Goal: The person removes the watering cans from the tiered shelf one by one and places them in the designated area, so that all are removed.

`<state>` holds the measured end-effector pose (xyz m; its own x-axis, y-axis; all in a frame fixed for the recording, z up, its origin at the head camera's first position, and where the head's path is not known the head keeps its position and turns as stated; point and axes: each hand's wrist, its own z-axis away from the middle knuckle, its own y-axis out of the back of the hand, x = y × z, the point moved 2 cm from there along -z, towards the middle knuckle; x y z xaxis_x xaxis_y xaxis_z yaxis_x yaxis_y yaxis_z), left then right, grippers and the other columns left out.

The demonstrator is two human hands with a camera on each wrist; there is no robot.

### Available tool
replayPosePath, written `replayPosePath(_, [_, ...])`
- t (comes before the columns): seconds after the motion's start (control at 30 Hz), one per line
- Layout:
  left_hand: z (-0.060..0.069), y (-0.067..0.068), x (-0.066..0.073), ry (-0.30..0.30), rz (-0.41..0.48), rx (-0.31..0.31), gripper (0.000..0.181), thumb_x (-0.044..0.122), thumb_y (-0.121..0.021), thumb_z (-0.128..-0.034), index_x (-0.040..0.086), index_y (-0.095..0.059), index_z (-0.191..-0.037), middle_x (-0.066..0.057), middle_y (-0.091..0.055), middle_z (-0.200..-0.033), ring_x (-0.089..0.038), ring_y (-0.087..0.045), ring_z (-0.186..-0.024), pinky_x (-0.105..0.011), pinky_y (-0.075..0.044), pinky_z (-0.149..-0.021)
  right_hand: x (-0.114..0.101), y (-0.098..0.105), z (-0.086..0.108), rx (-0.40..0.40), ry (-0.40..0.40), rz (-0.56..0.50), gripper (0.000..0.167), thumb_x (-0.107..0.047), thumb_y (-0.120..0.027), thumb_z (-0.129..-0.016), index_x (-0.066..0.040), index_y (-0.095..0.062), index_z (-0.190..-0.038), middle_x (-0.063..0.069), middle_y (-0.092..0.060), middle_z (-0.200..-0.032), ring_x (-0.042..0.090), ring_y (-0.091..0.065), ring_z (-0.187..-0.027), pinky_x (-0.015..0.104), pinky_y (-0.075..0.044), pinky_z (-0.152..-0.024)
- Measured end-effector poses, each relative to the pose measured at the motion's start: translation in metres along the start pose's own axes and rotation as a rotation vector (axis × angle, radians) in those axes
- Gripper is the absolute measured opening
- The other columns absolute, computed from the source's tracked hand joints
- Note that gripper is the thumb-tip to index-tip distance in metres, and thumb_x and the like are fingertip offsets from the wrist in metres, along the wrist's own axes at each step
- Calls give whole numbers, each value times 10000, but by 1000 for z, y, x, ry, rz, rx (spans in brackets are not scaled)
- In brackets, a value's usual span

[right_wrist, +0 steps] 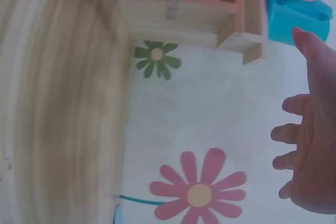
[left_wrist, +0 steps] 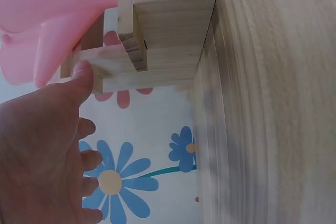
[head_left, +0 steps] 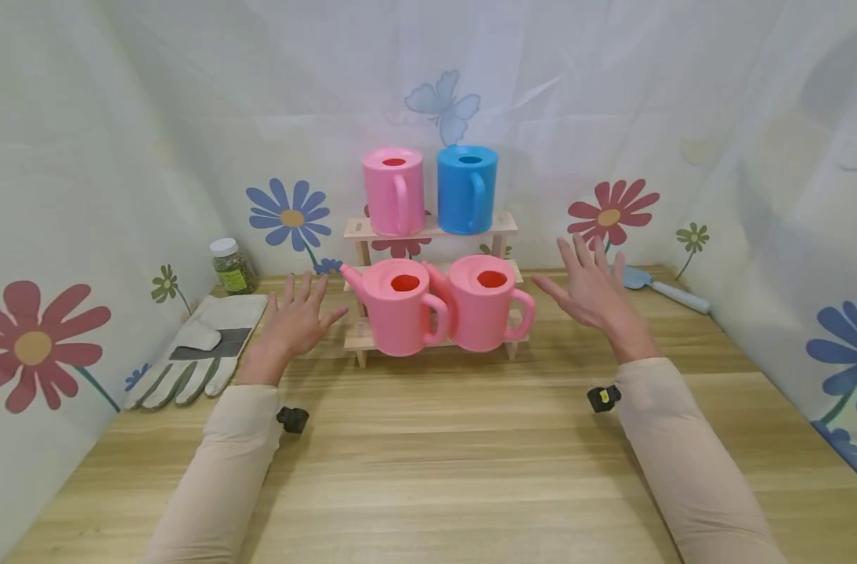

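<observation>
A small wooden stepped shelf point(head_left: 360, 342) holds several watering cans. On its lower level stand a left pink watering can point(head_left: 389, 321), its spout pointing left, and a right pink watering can point(head_left: 476, 317) close beside it. The top step carries another pink can point(head_left: 379, 200) and a blue can point(head_left: 457, 196), their handles facing me. My left hand point(head_left: 298, 317) is held left of the shelf with fingers spread, apart from the nearest spout. To the shelf's right my right hand point(head_left: 591, 286) is held with straight, spread fingers. Neither hand holds anything.
A pair of white and grey work gloves point(head_left: 241, 313) lies on the wooden table point(head_left: 428, 462) at left. Behind it is a white-lidded jar point(head_left: 233, 268). A blue trowel point(head_left: 675, 296) lies at back right. Flower-printed curtains point(head_left: 541, 94) enclose the table.
</observation>
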<state>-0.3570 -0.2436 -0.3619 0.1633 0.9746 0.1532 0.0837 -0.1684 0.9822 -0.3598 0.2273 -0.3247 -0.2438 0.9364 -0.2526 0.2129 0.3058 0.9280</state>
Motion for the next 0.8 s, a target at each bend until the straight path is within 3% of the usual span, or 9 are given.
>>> replayPosePath(0.2, [0,1,3,-31,-5,-13,805,595,-318,-1044,73,-92,-1613,-250,-4,-1642,-473,87,-1480,-734,10,-1138,-15,13,3,1,52,-36,942,-702,-403,-957,-99,-109,-1618,183,-16,-1663,465,66,-1488,706,81,-1143])
replayPosePath(0.47, [-3,-6,6,-117,108,-31,753,502,-322,-1075,35,-62,-1605,-261,2,-1636,-511,10,-1469,-715,-83,-1150,-26,19,11,-164,91,-339,820,-630,-432,-993,-223,-111,-1629,92,-79,-1676,370,-44,-1517,731,-146,-1135])
replayPosePath(0.53, [-6,-9,5,-143,166,-23,737,476,-318,-1083,29,-50,-1603,-262,-18,-1635,-515,-21,-1467,-688,-112,-1164,-28,20,13,-183,92,-374,820,-642,-440,-986,-247,-118,-1628,75,-115,-1672,365,-112,-1510,721,-200,-1129])
replayPosePath(0.67, [-9,-14,7,-205,365,2,692,383,-336,-1099,17,-28,-1599,-265,-77,-1629,-494,-122,-1465,-615,-157,-1192,-32,21,15,-230,107,-443,832,-640,-472,-977,-249,-129,-1626,60,-167,-1663,368,-209,-1487,699,-276,-1113])
replayPosePath(0.8, [-11,-18,12,-232,555,-19,684,400,-327,-1101,149,47,-1616,-232,-111,-1633,-473,-254,-1437,-606,-217,-1181,-35,22,17,-275,161,-524,852,-559,-551,-982,-194,-129,-1626,100,-199,-1650,378,-249,-1474,637,-329,-1120])
